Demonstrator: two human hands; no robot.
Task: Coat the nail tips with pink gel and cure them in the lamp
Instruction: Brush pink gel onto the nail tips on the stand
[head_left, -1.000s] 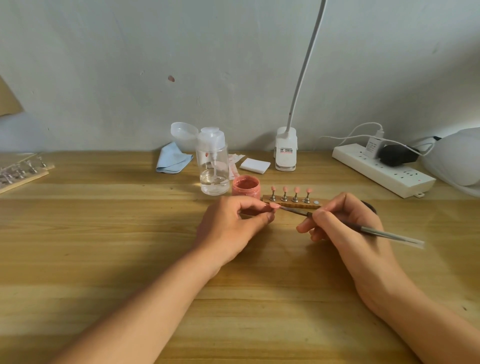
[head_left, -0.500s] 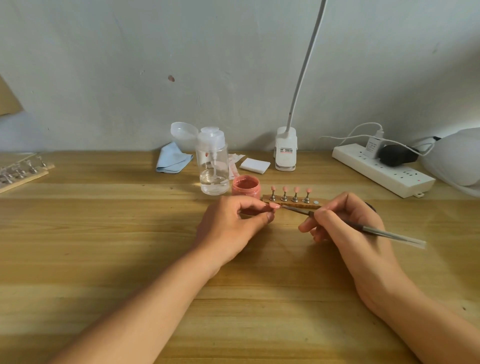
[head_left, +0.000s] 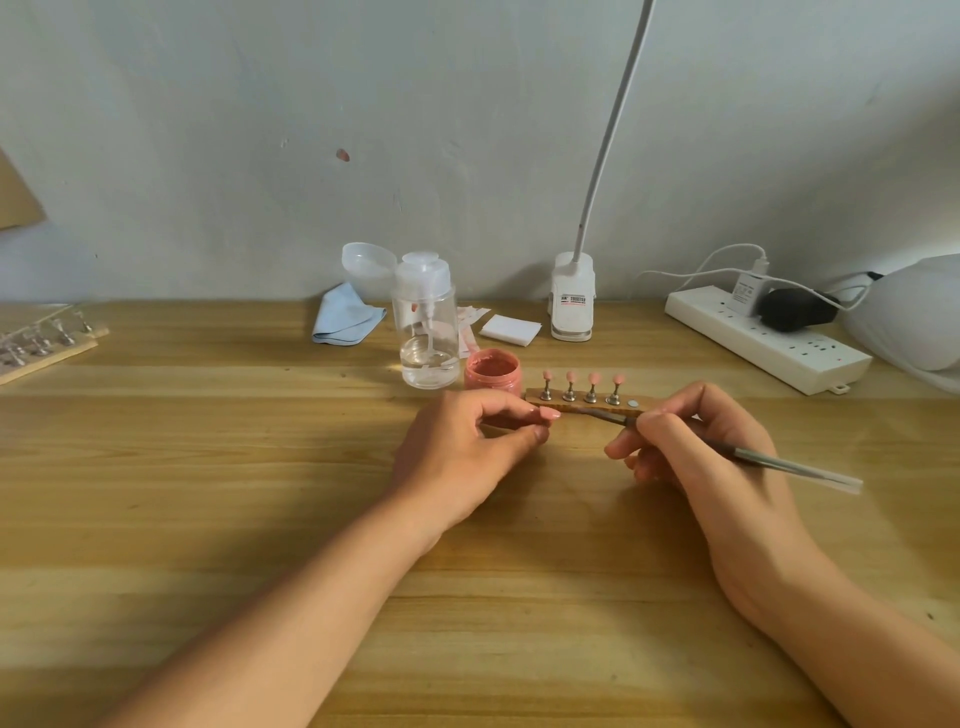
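Lamp neck (head_left: 613, 130) past top edge; rack (head_left: 47, 344) partly past left edge

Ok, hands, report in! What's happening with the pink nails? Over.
Left hand pinches one nail tip. Right hand holds brush, bristles near that tip. Four pink tips on stand. Nothing in the way.

The tabletop (head_left: 208, 519) is showing pale wood grain with a smooth, satin finish. The pump bottle (head_left: 428, 332) is looking like clear glossy plastic. The holder (head_left: 535, 398) is showing as a wooden strip carrying shiny metal stands (head_left: 570, 394). The nail tip (head_left: 549, 413) pinched by the left hand (head_left: 462, 457) is looking smooth and pink. The brush (head_left: 779, 461) in the right hand (head_left: 727, 467) is gleaming like brushed metal, ending in clear plastic. Upper centre, the blue cloth (head_left: 345, 317) is lying soft and matt.
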